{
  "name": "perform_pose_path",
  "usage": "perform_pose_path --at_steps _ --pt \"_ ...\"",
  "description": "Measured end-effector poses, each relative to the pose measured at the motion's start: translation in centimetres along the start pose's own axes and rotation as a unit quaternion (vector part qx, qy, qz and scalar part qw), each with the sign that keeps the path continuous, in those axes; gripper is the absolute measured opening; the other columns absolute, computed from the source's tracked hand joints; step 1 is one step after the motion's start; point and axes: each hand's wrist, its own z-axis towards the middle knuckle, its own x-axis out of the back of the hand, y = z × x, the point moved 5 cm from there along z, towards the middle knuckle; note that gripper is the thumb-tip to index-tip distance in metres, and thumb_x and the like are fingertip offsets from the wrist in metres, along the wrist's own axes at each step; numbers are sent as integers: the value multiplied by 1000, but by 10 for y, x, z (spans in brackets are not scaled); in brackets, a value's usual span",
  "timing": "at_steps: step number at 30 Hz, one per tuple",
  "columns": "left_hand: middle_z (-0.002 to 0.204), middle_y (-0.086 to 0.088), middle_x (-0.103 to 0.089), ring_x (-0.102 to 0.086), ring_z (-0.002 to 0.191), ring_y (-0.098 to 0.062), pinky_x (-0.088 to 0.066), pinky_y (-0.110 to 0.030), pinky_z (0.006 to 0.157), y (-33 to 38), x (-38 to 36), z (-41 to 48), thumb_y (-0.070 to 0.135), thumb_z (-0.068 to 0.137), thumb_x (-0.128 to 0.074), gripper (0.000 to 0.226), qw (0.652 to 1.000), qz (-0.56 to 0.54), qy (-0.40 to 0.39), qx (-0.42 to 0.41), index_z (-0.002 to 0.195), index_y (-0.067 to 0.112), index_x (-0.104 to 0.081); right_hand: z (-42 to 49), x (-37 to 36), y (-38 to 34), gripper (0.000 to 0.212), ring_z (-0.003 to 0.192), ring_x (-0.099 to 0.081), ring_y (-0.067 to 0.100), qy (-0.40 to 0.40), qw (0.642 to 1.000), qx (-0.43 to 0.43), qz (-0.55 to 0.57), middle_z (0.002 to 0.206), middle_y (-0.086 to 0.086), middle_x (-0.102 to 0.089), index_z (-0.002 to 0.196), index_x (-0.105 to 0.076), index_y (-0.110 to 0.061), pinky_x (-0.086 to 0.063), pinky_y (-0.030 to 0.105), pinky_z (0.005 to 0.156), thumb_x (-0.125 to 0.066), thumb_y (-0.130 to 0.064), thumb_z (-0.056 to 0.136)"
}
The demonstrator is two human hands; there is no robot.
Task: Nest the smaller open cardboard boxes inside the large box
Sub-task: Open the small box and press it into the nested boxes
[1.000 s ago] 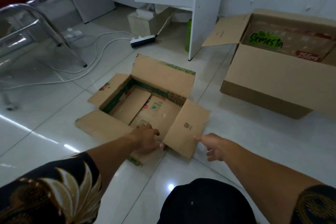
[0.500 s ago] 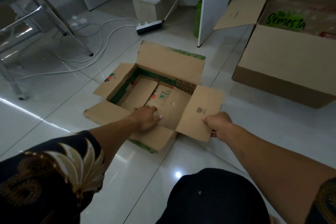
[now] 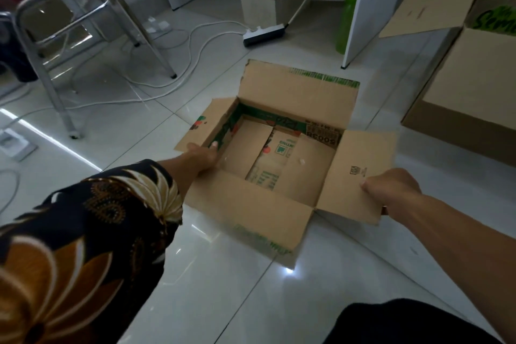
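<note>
A small open cardboard box with green print sits on the white tiled floor in front of me, all its flaps spread out. My left hand grips its left flap at the box's left wall. My right hand is closed on the outer edge of the right flap. A large open cardboard box with green lettering inside stands at the far right, apart from the small one.
A metal-legged chair stands at the left. White cables and a power strip lie on the floor behind the small box. A white desk panel, a green bottle and a beige box are beyond.
My left hand moved from the near flap inside the box to the left flap. My right hand closed on the right flap. The box sits closer and more squarely before me.
</note>
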Motion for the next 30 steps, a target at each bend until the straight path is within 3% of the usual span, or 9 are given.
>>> perform_pose_path --at_steps 3,7,9,12,15,19,24,27,30 --pt "145 -19 -42 -44 131 -35 -40 -40 105 2 1 4 61 96 -35 83 986 -165 6 18 153 4 -16 2 1 11 18 93 -66 40 -12 1000 -17 14 102 18 -66 75 -56 -15 -60 55 80 -70 -12 85" --pt "116 -13 -57 -57 102 -27 -47 -33 82 14 18 6 46 99 -44 61 956 -290 49 -8 140 1 -37 1 7 16 17 94 -66 40 -9 999 -28 30 102 18 -66 76 -57 -15 -60 53 78 -70 -10 85" --pt "117 -10 -58 -57 100 -26 -50 -35 87 17 28 6 45 97 -50 60 938 -340 64 -6 139 4 -38 -1 11 17 17 93 -66 40 -2 999 -24 25 100 18 -66 75 -57 -16 -60 54 78 -71 -12 85" --pt "135 -13 -51 -54 119 -32 -48 -43 100 17 41 7 43 93 -58 78 924 -368 107 13 150 10 -17 -1 16 21 14 89 -66 39 5 999 -27 15 96 17 -66 77 -59 -13 -60 55 80 -70 -13 85" --pt "140 -13 -49 -51 124 -35 -46 -48 103 21 55 1 35 92 -61 79 923 -361 126 -28 153 19 -14 -3 23 19 16 90 -66 39 27 999 -25 -10 100 18 -67 95 -65 -6 -60 53 82 -71 -16 84" --pt "140 -13 -50 -52 123 -34 -44 -50 105 18 72 -3 36 88 -66 72 931 -317 160 -88 149 21 -30 -7 28 22 25 99 -65 40 48 997 -31 -45 113 21 -68 105 -65 -5 -58 45 85 -71 -21 86" --pt "114 -13 -66 -63 98 -27 -53 -34 81 17 96 -6 41 85 -71 48 953 -188 186 -147 118 7 -62 -12 27 13 33 101 -64 41 73 994 -13 -79 116 21 -66 115 -62 -3 -49 37 72 -68 -21 89" --pt "102 -15 -68 -66 90 -29 -57 -36 78 27 99 -4 37 85 -72 35 960 -165 135 -182 96 6 -64 -13 26 7 35 101 -64 42 82 994 -7 -70 117 22 -65 117 -59 -2 -51 40 77 -66 -19 87" --pt "105 -14 -63 -67 94 -32 -59 -39 77 42 88 -15 24 91 -67 31 972 -105 41 -207 113 5 -57 -16 25 6 42 102 -61 41 73 997 -7 -29 112 16 -61 124 -51 -5 -51 41 79 -66 -17 87"
